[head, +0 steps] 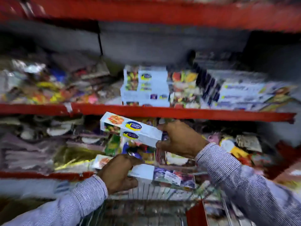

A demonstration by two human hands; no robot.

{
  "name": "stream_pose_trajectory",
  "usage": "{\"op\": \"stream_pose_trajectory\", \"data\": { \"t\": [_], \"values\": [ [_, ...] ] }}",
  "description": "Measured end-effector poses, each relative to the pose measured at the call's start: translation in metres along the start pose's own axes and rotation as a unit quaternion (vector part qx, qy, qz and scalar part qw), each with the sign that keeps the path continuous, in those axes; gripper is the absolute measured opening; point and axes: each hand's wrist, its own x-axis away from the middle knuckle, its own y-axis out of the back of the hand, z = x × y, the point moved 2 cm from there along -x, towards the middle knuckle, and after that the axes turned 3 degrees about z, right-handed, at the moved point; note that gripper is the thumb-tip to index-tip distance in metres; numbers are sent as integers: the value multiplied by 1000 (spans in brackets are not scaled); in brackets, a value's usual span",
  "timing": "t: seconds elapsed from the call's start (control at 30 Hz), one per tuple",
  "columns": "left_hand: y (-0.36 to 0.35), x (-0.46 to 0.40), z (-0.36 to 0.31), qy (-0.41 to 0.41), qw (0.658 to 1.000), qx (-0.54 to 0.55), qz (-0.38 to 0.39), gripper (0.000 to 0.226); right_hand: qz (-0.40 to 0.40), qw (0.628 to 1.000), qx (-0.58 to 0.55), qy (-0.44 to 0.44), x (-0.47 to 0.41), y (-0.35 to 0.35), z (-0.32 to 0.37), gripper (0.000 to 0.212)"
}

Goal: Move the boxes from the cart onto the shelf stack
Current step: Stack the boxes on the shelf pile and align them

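Note:
My right hand (180, 139) grips the right end of a long white box (130, 128) with a blue and yellow logo, held tilted just below the red shelf edge (195, 112). Lower down, my left hand (118, 172) is closed around the middle of a second long white box (162, 174), which lies above the wire cart (146, 207). A stack of the same white boxes (146, 86) stands on the shelf above. The frame is blurred by motion.
More long boxes (241, 93) lie stacked at the shelf's right. Colourful packets (48, 88) fill the shelf's left side and the lower shelf (40, 154). Another red shelf beam (162, 13) runs overhead. A red part of the cart (197, 214) shows at the bottom.

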Motion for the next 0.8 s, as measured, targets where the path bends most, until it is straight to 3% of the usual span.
{"op": "stream_pose_trajectory", "data": {
  "t": [0.2, 0.43, 0.53, 0.67, 0.8],
  "values": [
    [118, -47, -45, -45, 995, 17, -90, 37, -77, 996, 46, 16, -30, 105, -5, 47],
    [178, -104, -45, -23, 993, 18, -111, 57, -102, 991, 83, 0, -72, 161, -38, 37],
    [183, -126, -39, -4, 994, 15, -105, 56, -92, 994, 58, -12, -92, 155, -52, 28],
    [185, -149, -30, 26, 997, 24, -61, 62, -40, 994, 89, -48, -134, 122, -90, 45],
    [184, -165, -15, 41, 997, 36, -53, 68, -32, 996, 61, -62, -155, 103, -107, 40]
  ]
}}
